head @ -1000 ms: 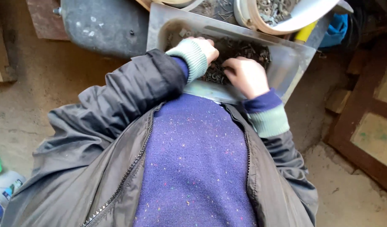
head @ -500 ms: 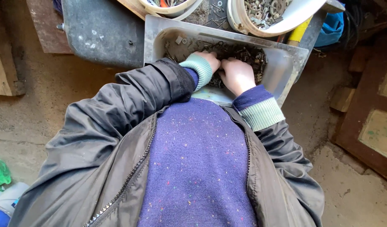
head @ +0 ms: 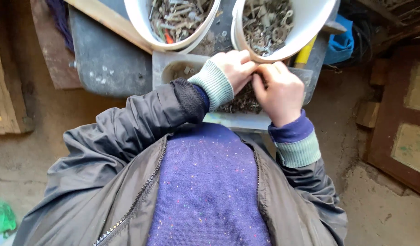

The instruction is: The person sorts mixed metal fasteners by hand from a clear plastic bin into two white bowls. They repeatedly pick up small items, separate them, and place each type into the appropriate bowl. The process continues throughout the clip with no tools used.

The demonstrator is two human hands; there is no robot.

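Note:
My left hand [head: 235, 68] and my right hand [head: 278, 91] meet fingertip to fingertip above a grey plastic tray [head: 173, 68]. The tray holds a dark heap of small metal scraps [head: 239, 102]. Both hands have their fingers curled inward, and whatever lies between the fingertips is hidden. They hover just below the rim of the right white bucket [head: 310, 27], which is full of metal rings, bolts and similar hardware. To its left stands a second white bucket [head: 141, 23] with similar rusty pieces. I wear a grey jacket over a purple sweater with green cuffs.
A dark metal sheet [head: 109, 64] and a wooden plank [head: 105, 23] lie left of the tray. A yellow handle [head: 305, 52] and blue cloth [head: 342, 43] sit at the right. Wooden frames [head: 401, 127] stand at the right edge, bare dirt floor [head: 383, 209] below.
Both hands have lifted out of the scraps in the tray and come together at the fingertips near the right bucket's rim. The view has moved closer to the buckets.

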